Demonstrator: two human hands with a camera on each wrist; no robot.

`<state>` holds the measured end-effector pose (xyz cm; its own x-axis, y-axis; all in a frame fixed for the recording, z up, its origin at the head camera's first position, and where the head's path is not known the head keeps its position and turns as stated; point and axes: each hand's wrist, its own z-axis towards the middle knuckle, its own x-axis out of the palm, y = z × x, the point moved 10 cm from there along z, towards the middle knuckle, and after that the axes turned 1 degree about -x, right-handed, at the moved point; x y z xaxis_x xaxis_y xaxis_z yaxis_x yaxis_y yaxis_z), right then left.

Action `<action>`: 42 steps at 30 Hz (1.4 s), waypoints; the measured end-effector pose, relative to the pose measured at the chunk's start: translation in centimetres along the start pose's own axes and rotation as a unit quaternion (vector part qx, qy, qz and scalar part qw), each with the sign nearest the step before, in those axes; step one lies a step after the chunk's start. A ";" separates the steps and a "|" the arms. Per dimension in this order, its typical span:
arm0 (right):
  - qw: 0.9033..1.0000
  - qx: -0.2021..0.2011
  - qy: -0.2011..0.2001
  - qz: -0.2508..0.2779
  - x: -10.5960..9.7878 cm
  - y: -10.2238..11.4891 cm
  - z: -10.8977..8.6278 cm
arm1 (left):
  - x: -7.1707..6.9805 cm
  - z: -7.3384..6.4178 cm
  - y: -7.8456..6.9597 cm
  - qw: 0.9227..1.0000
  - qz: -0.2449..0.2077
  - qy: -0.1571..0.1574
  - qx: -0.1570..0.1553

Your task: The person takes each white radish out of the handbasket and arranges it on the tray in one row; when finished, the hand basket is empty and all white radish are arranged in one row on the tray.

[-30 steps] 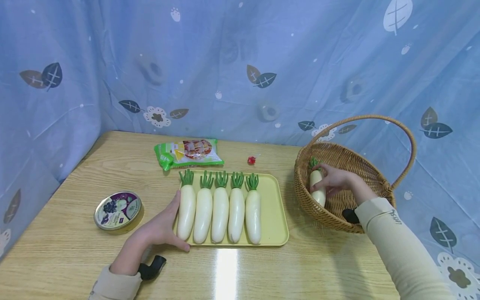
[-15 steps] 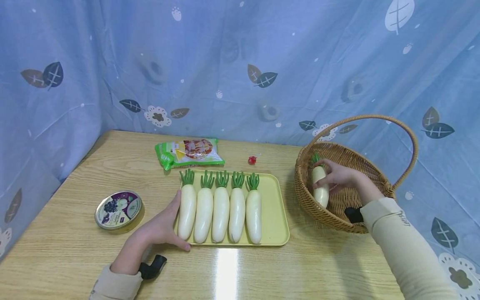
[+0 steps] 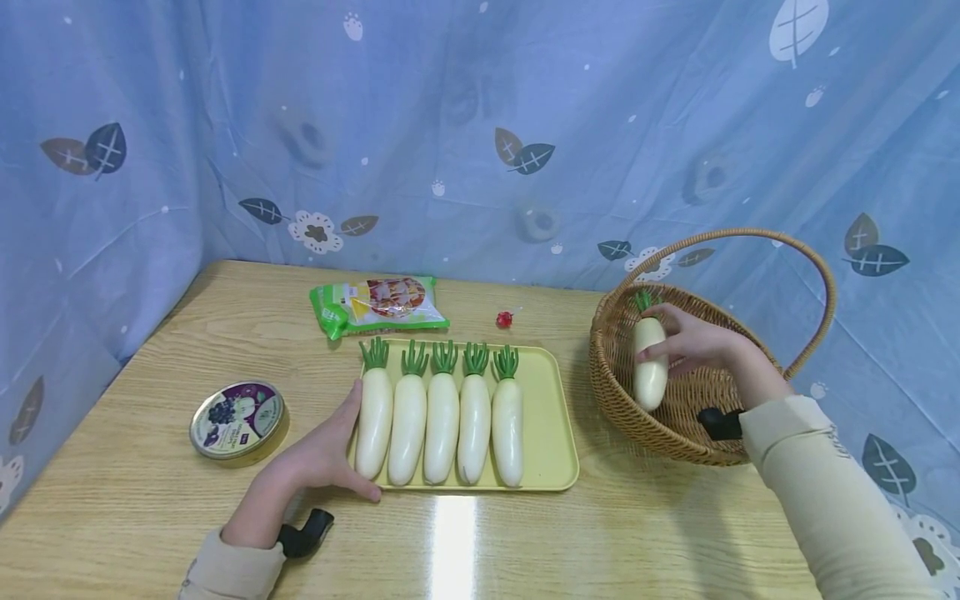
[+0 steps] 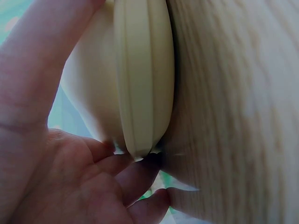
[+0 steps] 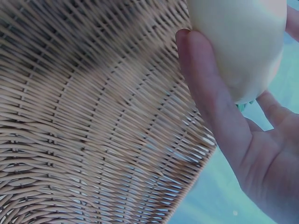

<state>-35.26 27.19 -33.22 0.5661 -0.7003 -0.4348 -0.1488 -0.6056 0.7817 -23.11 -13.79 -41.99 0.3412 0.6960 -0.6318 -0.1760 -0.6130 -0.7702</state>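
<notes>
In the head view, my right hand grips a white radish with green leaf stubs, inside the wicker basket. The right wrist view shows my thumb on one side of the radish and fingers on the other. My left hand holds the front left corner of the yellow tray, its thumb along the front edge. Several white radishes lie side by side on that tray, leaves towards the back. In the left wrist view, curled fingertips of my left hand touch the tray's edge.
A round tin with a purple lid stands at the left. Behind the tray lie a green and clear food packet and a small red item. The basket's tall handle arches above its opening. A blue patterned curtain hangs behind the table.
My right hand has shifted slightly right and lifted the radish off its leaning place along the basket's left wall. The left hand and the tray have stayed put.
</notes>
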 end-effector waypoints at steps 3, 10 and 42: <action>1.000 -0.007 -0.007 -0.002 -0.4 0.4 -0.5 | 0.0 0.0 0.0 1.000 0.000 -0.001 -0.001; 0.999 -0.018 -0.035 -0.019 -1.3 0.9 -1.5 | 0.0 0.0 0.0 1.000 -0.001 0.001 -0.003; 0.991 -0.093 -0.090 -0.046 0.8 3.7 -6.6 | 0.0 0.1 0.2 1.000 -0.004 0.001 -0.006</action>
<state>-29.96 26.86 -27.70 0.4146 -0.7112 -0.5677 0.0584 -0.6017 0.7966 -23.19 -13.85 -42.15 0.3449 0.7001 -0.6252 -0.1612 -0.6120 -0.7742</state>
